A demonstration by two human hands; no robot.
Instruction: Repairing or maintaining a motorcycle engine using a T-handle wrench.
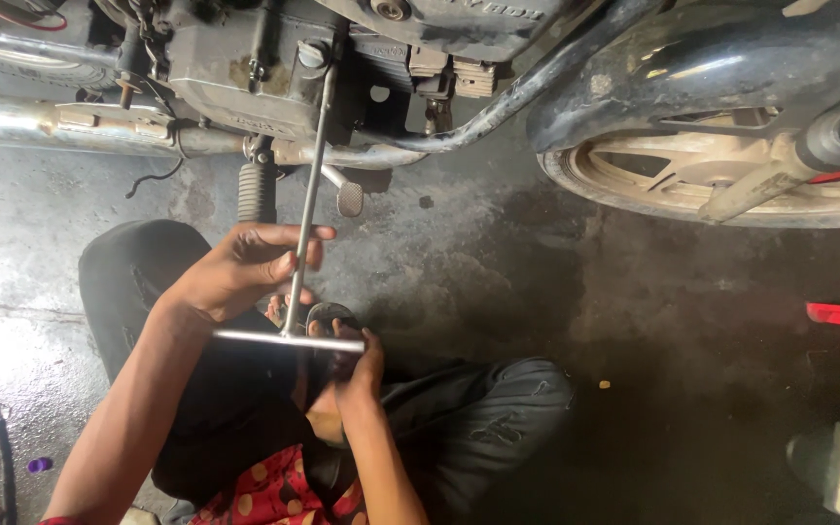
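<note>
A long steel T-handle wrench (pixel 305 209) runs from the crossbar near the person's lap up to a bolt head on the lower side of the motorcycle engine (pixel 245 73), just above the footpeg (pixel 257 190) and beside the chrome exhaust pipe (pixel 60 124). The left hand (pixel 240 267) is wrapped around the shaft about midway, fingers curled over it, steadying the rod. The right hand (pixel 357 374) is closed on the right end of the crossbar, fingertips hooked over the bar. The person crouches on the stained concrete floor (pixel 556 292), knees in dark trousers either side of the tool, with the front wheel (pixel 731 175) off to the right. To turn well here, the shaft should probably stay in line with the bolt, so the socket end sits square and does not slip off; the grip on the shaft looks best kept loose enough to let the rod spin while guiding it. Pushing lightly toward the engine while sweeping the crossbar would likely keep the end seated. Whether the socket is fully on the bolt cannot be told from this view.
</note>
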